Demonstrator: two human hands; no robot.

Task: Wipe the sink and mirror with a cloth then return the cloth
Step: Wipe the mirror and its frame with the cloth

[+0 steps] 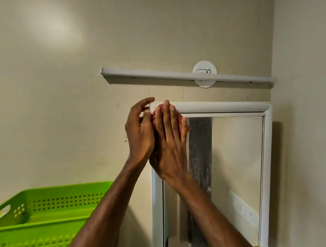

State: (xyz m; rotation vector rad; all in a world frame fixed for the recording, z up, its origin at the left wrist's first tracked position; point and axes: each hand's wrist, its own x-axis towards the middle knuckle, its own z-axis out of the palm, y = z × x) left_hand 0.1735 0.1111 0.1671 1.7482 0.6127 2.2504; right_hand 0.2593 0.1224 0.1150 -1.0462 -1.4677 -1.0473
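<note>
We are looking up at a tall rectangular mirror in a white moulded frame [266, 168], its long axis running vertically, hung on a beige painted wall [64, 98]. Above it a long white tube-light batten [161, 74] is running horizontally across a round white ceiling-rose plate [205, 67]. Low on our left a bright green perforated plastic basket [44, 211] is sitting well apart from the mirror.

We are pressing our right hand [169, 143] flat, fingers together and pointing upward, against the mirror's top left corner, and it is trapping a small crumpled pinkish-red cloth [156, 116] between palm and glass; only the cloth's edges are showing around the fingers. Our left hand [139, 133] is touching the right one along its side, its fingers loosely curled, thumb and forefinger seeming to pinch the thin frame edge, though we cannot tell that firmly.

We are judging that nearly all the glass is lying to the right of and below the cloth, so the coming stroke is likely turning rightward or down the long axis, with the right hand already on it. The sink is not in view.

We are reading no brand, label or writing anywhere.
</note>
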